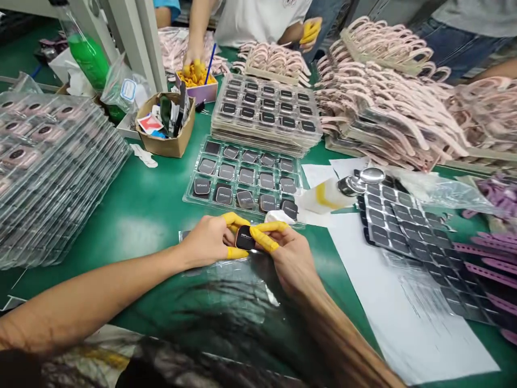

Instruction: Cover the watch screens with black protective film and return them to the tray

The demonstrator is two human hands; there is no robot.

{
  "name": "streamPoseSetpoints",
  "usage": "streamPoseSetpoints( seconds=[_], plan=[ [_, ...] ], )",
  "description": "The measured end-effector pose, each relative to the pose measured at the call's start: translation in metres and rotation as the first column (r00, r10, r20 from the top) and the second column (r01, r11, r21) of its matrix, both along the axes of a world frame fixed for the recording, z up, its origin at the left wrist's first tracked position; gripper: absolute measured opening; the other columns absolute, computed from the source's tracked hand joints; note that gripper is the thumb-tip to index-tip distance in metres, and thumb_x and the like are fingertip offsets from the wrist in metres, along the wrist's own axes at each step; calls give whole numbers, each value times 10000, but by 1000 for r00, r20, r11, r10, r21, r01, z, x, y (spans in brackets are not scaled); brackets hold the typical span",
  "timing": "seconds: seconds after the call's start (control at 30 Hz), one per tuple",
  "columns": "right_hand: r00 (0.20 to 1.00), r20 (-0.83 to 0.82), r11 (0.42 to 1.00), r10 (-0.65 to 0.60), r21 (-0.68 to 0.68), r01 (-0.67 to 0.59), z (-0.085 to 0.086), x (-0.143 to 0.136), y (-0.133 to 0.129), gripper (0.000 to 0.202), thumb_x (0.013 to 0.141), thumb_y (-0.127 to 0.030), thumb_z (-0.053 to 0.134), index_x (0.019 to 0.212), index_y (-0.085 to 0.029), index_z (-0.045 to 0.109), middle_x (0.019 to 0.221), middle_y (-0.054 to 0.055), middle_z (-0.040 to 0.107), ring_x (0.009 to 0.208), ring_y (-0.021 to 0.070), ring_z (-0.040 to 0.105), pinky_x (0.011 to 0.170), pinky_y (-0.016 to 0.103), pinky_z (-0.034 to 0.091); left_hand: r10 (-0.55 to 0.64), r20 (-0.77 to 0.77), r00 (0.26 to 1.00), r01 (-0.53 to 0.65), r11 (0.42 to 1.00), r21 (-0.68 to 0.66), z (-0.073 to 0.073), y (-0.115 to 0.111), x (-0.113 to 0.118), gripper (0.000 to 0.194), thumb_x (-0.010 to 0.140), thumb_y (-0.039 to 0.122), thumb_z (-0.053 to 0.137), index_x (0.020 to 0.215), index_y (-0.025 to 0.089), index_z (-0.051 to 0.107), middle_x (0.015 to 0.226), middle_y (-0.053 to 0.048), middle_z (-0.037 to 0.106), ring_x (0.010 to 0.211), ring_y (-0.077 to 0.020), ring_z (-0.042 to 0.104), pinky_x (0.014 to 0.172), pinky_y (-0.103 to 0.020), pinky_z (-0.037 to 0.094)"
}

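Observation:
In the head view, a small square watch face (244, 238) with a black front and white lettering is held between my two hands. My left hand (208, 240) grips its left side between thumb and fingers. From the right, my right hand (288, 248) pinches its edge. Yellow finger cots cover several fingertips of both. Just beyond lies a clear plastic tray (189, 186) with rows of similar square watch faces. A white cloth (279, 217) sits behind my right fingers. Clear plastic film (230, 285) lies on the green table under my hands.
Stacked trays (52, 178) rise at left. Behind are a cardboard box (167, 145), more trays (262, 132) and pink straps (375, 108). A pump bottle (323, 196) leans right, near white paper (388, 302) and sheets of dark squares (404, 226). A co-worker's hand (194, 62) reaches into a finger-cot box.

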State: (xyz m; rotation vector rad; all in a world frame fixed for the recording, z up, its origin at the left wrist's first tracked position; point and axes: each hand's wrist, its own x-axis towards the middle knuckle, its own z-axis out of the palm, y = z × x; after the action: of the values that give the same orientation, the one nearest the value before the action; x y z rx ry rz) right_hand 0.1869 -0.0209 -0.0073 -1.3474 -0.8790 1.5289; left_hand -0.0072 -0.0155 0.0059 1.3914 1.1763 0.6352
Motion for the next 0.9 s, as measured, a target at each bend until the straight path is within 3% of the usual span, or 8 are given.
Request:
streamPoseSetpoints(
  seconds=[0.27,0.77,0.9],
  plan=[
    [1000,-6,1000,-4,-31,4,-2,2,1,424,472,-344,1036,768,-210,764,780,10,761,729,161,687,676,269,578,-9,-42,999,11,999,37,0,-1,0,530,703,256,860,1203,169,708,721,8,792,724,-207,783,683,-278,556],
    [999,25,999,35,-15,-34,-7,5,0,412,525,-325,1025,829,-213,769,836,10,770,775,167,697,798,318,600,-8,-32,999,10,999,44,0,-2,1,519,701,222,856,1195,145,717,760,-20,809,734,-213,785,699,-289,570],
    [998,56,999,36,-8,-35,-8,3,-1,425,532,-381,1021,817,-213,754,841,17,765,787,179,701,807,337,608,-17,-56,998,20,998,52,-1,-2,0,499,696,245,858,1169,165,722,749,-9,801,732,-215,780,700,-297,573]
  ],
)
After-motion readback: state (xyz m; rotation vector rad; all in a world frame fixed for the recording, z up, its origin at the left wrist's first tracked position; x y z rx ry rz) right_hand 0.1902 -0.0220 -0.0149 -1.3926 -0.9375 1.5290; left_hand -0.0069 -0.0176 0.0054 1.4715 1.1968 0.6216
